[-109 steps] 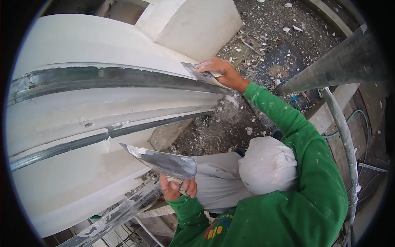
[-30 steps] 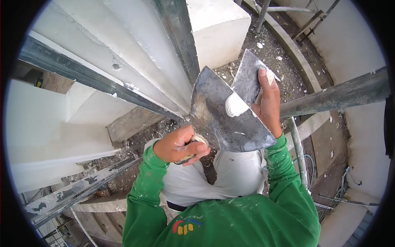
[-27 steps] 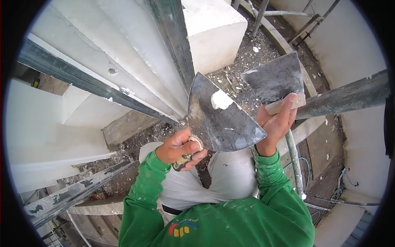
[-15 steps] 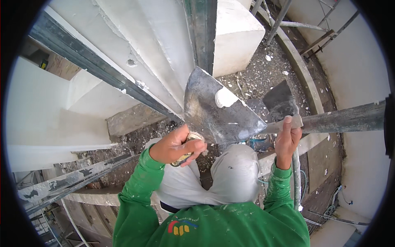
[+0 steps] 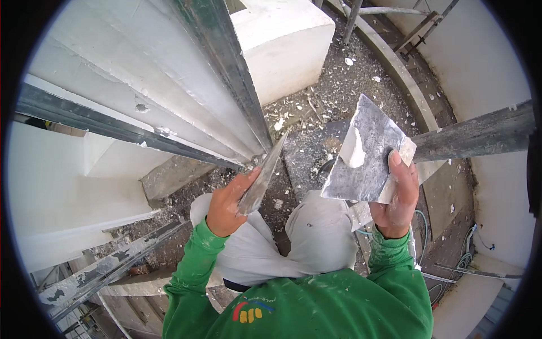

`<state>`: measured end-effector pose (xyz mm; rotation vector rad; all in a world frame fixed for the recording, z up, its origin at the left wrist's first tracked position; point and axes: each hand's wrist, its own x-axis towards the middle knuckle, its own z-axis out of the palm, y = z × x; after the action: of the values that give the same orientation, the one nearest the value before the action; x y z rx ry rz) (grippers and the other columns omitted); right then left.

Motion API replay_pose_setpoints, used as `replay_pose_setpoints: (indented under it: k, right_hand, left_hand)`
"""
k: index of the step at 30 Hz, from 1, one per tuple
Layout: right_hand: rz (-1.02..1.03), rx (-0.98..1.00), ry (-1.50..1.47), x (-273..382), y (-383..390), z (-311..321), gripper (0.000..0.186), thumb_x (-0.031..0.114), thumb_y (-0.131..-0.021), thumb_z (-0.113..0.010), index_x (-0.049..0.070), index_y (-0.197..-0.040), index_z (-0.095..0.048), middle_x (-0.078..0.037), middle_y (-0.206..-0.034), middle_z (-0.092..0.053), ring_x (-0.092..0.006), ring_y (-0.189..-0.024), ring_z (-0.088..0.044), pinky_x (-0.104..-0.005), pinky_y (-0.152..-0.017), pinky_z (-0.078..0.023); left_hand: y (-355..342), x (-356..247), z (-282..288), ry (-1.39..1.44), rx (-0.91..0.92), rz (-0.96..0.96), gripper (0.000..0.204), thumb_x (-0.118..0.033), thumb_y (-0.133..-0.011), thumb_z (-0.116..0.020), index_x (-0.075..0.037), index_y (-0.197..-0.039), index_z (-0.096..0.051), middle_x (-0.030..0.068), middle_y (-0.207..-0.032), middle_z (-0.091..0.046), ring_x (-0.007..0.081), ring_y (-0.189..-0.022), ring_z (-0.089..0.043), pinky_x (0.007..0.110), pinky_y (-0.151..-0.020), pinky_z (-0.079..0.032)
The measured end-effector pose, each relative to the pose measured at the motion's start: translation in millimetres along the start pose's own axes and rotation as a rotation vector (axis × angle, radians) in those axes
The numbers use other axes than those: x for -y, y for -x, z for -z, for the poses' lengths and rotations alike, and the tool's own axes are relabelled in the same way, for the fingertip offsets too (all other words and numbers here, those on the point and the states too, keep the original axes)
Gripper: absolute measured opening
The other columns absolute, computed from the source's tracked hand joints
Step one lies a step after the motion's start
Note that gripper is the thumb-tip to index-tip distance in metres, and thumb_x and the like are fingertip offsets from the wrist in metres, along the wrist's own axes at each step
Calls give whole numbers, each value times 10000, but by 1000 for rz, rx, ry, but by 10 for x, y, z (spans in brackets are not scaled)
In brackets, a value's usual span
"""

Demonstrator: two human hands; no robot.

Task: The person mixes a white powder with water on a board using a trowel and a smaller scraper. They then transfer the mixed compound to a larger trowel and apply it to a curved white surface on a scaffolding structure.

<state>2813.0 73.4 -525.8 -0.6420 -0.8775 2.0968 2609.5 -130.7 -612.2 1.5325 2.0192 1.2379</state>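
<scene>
My left hand (image 5: 224, 206) grips a grey metal plastering hawk (image 5: 265, 176), which is tilted so it shows almost edge-on; its handle is hidden. On the right, my right hand (image 5: 402, 195) is closed round the pale handle end of a broad metal scraper (image 5: 377, 144). The thumb presses on the face of its blade. A lump of white plaster (image 5: 353, 149) clings to the blade's left side. The two tools are apart, above my knees, with the hawk's tip close to the foot of a dark metal upright (image 5: 228, 65).
White ribbed wall panels (image 5: 130, 73) and a dark rail (image 5: 113, 133) rise at the left. A white block (image 5: 288, 51) stands ahead. A thick scaffold pole (image 5: 480, 133) crosses at the right. Plaster crumbs litter the floor (image 5: 389, 99). Cables (image 5: 464, 260) lie at the lower right.
The hawk has turned from lying face-up to nearly edge-on. Plaster that was on it now shows on the scraper, which has turned and come nearer to me. My view has shifted right.
</scene>
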Motion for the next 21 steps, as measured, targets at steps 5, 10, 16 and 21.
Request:
replay_pose_setpoints:
  k: [5,10,16,21]
  right_hand:
    - [784,264,173,-600,-24,-55,281,198,-997,-524,41,-1225,-570,-65,-920,-555,-177,-893,-564,-332,-812,-486]
    - [774,675,1085,-493,-364,106,399,118,-829,-637,87,-1226,-622,-138,-1167,-589,-303,-1004,-546,-414,-852,-441]
    - [1347,219,1269,-325,-415,159,339,145,-756,-711,175,-1093,-696,14,-1089,-622,-209,-956,-552,-431,-891,-394]
    - [1448,443,1550,-471,-357,-68,330,267,-691,-778,344,-1008,-730,174,-1081,-580,-112,-946,-539,-431,-956,-352]
  left_hand:
    - [155,-181,17,1577,467,468,314,-331,-1013,-491,-45,-1133,-442,45,-744,-404,138,-531,-465,276,-369,-398]
    - [-9,-280,186,1484,649,380,295,-307,-1028,-462,-18,-995,-408,73,-704,-442,122,-495,-455,247,-386,-375]
    - [-126,-525,385,494,235,499,264,-209,-1015,-488,1,-857,-456,93,-664,-537,165,-485,-492,294,-455,-390]
    - [-107,-643,87,71,212,236,228,-145,-940,-577,42,-1027,-479,209,-836,-592,397,-665,-577,449,-566,-453]
